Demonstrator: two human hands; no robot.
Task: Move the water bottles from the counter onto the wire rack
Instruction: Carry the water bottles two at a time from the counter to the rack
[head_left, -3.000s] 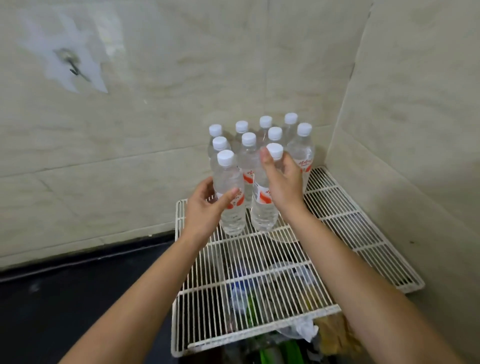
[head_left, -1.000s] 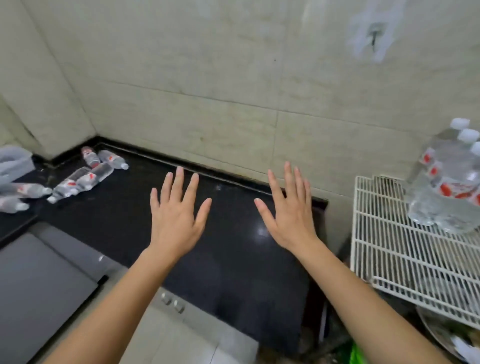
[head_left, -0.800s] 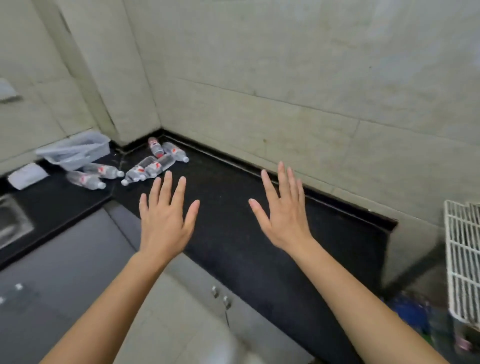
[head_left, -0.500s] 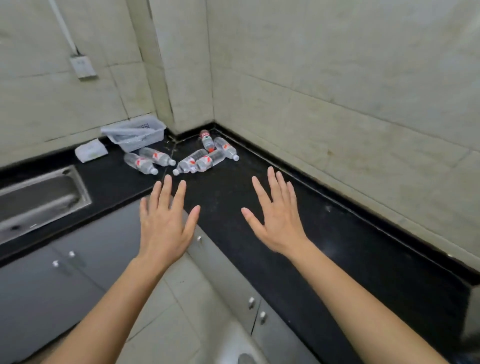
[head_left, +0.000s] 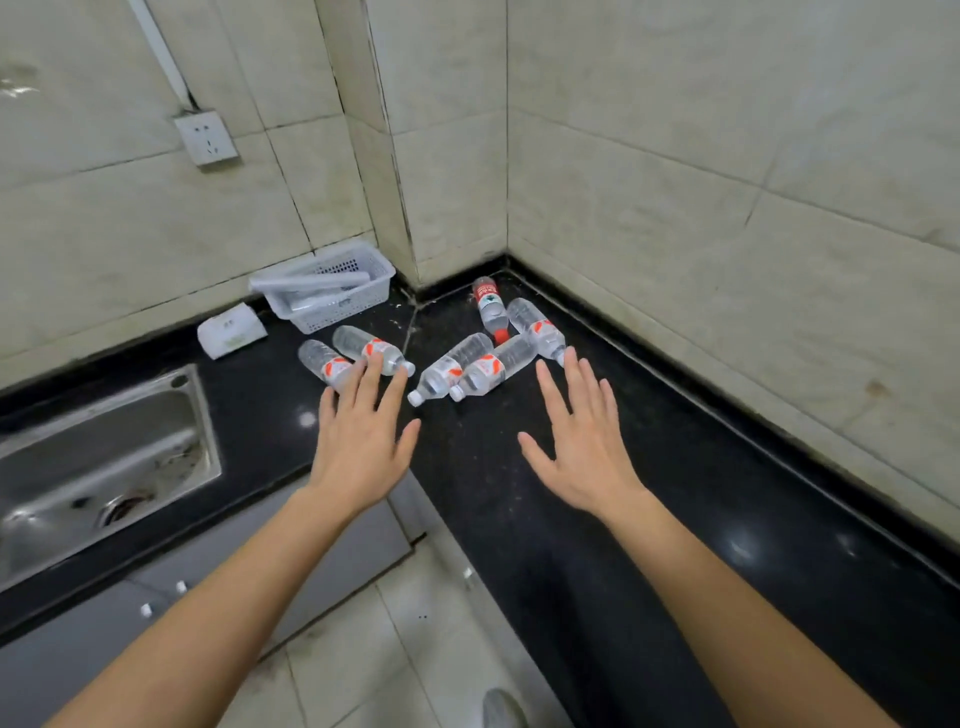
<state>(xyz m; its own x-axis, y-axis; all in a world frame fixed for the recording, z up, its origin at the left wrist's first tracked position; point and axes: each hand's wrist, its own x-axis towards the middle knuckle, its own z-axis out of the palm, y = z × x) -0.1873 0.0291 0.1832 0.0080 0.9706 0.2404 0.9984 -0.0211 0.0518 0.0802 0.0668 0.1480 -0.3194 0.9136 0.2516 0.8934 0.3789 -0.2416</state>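
Open counter (head_left: 675, 493) fronts the bottles (head_left: 483, 370); basket (head_left: 337, 312) stands behind-left

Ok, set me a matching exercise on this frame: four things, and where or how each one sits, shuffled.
Things:
1 socket
2 basket
3 sink
4 red-capped bottle

Places:
A sunk in the counter
B lying on its side
C on the wall
D standing beside the white pack

Pairs: 1-C, 2-D, 3-A, 4-B
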